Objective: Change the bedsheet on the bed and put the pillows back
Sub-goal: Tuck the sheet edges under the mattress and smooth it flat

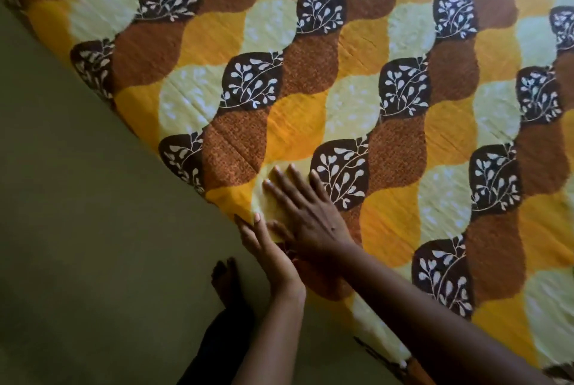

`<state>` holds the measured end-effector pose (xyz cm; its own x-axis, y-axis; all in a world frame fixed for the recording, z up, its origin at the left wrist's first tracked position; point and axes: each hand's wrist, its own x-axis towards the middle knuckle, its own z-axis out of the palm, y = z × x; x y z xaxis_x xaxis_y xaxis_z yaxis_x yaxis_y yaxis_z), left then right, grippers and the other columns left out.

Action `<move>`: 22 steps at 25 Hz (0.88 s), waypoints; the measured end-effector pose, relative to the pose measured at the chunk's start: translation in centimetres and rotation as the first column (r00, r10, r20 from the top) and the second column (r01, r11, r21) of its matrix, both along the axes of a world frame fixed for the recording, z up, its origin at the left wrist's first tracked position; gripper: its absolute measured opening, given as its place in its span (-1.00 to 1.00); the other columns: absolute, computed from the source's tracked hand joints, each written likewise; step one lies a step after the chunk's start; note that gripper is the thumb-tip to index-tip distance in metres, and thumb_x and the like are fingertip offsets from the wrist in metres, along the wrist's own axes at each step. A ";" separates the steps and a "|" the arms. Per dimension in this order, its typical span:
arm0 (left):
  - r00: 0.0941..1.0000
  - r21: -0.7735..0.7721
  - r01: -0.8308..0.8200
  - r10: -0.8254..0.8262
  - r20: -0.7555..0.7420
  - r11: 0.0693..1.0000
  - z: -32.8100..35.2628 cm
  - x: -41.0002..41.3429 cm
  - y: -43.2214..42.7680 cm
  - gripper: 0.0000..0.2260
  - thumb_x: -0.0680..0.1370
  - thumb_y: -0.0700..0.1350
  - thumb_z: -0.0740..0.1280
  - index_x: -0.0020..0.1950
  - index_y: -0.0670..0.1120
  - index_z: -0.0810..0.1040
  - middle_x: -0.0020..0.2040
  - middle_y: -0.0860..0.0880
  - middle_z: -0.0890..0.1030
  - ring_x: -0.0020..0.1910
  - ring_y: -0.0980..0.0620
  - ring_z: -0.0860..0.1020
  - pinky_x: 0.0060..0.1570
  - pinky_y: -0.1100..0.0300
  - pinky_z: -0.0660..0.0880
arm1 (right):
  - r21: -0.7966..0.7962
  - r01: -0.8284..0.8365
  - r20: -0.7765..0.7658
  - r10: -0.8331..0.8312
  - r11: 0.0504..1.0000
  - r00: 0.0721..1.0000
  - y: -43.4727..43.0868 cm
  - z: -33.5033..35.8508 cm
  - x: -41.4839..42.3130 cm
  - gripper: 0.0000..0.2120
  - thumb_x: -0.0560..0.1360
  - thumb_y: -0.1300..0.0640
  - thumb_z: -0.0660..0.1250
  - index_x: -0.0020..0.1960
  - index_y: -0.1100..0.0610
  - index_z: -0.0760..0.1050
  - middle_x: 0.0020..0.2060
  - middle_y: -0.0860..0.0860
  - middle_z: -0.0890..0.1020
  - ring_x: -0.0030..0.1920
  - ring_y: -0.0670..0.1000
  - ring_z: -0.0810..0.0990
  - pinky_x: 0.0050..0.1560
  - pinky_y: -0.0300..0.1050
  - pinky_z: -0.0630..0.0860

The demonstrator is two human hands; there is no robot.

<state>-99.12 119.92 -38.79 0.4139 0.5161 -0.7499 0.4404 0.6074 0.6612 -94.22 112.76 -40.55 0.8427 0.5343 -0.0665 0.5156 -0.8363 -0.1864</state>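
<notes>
A bedsheet [341,80] patterned in yellow, orange, brown and dark leaf shapes lies spread flat over the bed and fills most of the head view. My right hand [306,210] rests palm down on it near the bed's left edge, fingers straight and spread. My left hand [264,248] is at the edge itself, fingers straight, fingertips touching the sheet where it folds over the side. No pillows are in view.
A plain olive-green floor [93,229] runs along the bed's left side. My bare foot [228,282] stands on it close to the bed edge, just below my left hand.
</notes>
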 end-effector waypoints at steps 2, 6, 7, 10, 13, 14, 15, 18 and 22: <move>0.997 -0.097 0.018 -0.025 -0.074 0.995 0.8 -0.6 2.1 -0.34 0.42 0.29 0.29 0.42 -0.02 0.35 0.38 -0.05 0.42 0.29 -0.06 0.45 0.31 -0.08 0.37 | 0.038 -0.183 -0.056 0.185 0.982 0.981 0.9 0.7 -2.7 -0.46 0.55 -0.08 0.06 0.48 0.04 0.13 0.48 0.01 0.21 0.49 0.05 0.14 0.45 0.11 0.03; 0.930 -0.096 0.367 -0.368 0.012 0.925 5.7 -1.3 8.2 -0.49 0.51 0.15 0.27 0.42 0.01 0.32 0.40 -0.02 0.39 0.29 0.07 0.42 0.33 0.05 0.33 | 0.262 0.008 -0.272 0.066 0.965 0.960 3.1 6.6 -5.6 -0.63 0.51 0.17 0.19 0.31 0.09 0.44 0.28 0.05 0.52 0.27 0.06 0.50 0.23 0.02 0.49; 0.907 -0.044 0.421 -0.421 0.016 0.906 7.3 -1.1 9.9 -0.59 0.59 -0.01 0.22 0.42 -0.02 0.32 0.40 -0.03 0.38 0.28 0.09 0.40 0.30 0.07 0.33 | 0.294 0.140 -0.296 -0.049 0.945 0.954 3.8 8.8 -5.8 -0.67 0.52 0.20 0.21 0.27 0.09 0.48 0.23 0.04 0.55 0.20 0.04 0.54 0.15 -0.01 0.54; 0.808 -0.017 0.587 -0.587 -0.049 0.810 10.7 -0.9 14.9 -0.66 0.61 -0.13 0.17 0.40 -0.09 0.35 0.37 -0.05 0.41 0.30 0.04 0.39 0.25 0.07 0.32 | 0.258 0.429 -0.417 -0.300 0.866 0.858 5.2 13.6 -6.1 -0.72 0.55 0.19 0.24 0.23 0.05 0.51 0.17 -0.01 0.55 0.12 -0.03 0.53 0.10 -0.19 0.48; 0.631 0.046 0.776 -0.772 -0.080 0.629 13.8 -0.8 20.9 -0.68 0.61 -0.06 0.17 0.36 -0.05 0.41 0.35 -0.07 0.45 0.32 0.01 0.40 0.24 0.10 0.33 | 0.220 0.588 -0.613 -0.358 0.779 0.704 6.9 18.4 -4.8 -0.74 0.55 0.23 0.24 0.22 0.10 0.52 0.17 0.02 0.52 0.03 -0.06 0.54 0.09 -0.14 0.52; 0.591 0.076 0.807 -0.800 -0.105 0.586 14.5 -0.6 22.8 -0.69 0.61 -0.06 0.17 0.34 -0.05 0.43 0.34 -0.08 0.46 0.32 0.00 0.40 0.23 0.12 0.32 | 0.188 0.604 -0.660 -0.355 0.775 0.662 7.4 19.4 -3.7 -0.74 0.55 0.23 0.23 0.21 0.12 0.52 0.18 0.03 0.52 0.04 -0.06 0.55 0.10 -0.13 0.52; 0.567 0.099 0.824 -0.813 -0.130 0.559 15.2 -0.5 24.7 -0.70 0.61 -0.05 0.18 0.33 -0.05 0.44 0.33 -0.08 0.46 0.31 0.00 0.41 0.22 0.15 0.32 | 0.139 0.583 -0.680 -0.350 0.800 0.644 8.1 20.0 -2.6 -0.75 0.56 0.21 0.22 0.22 0.13 0.52 0.18 0.05 0.54 0.05 -0.03 0.56 0.10 -0.12 0.52; 0.570 0.173 0.820 -0.805 -0.164 0.545 16.9 0.0 29.9 -0.70 0.61 -0.07 0.18 0.32 -0.08 0.46 0.32 -0.06 0.47 0.32 0.01 0.41 0.21 0.17 0.31 | 0.049 0.437 -0.647 -0.305 0.898 0.699 10.3 20.4 1.3 -0.74 0.56 0.13 0.24 0.21 0.12 0.54 0.17 0.08 0.59 0.08 0.04 0.59 -0.01 -0.20 0.45; 0.752 0.237 0.660 -0.626 -0.208 0.713 17.7 0.7 36.7 -0.72 0.62 -0.12 0.16 0.31 -0.12 0.45 0.34 -0.11 0.46 0.32 -0.05 0.42 0.13 0.16 0.32 | 0.081 0.412 -0.679 -0.253 0.907 0.689 14.9 20.6 6.8 -0.73 0.59 0.14 0.20 0.24 0.15 0.51 0.07 0.04 0.61 -0.04 -0.02 0.56 -0.31 -0.50 0.35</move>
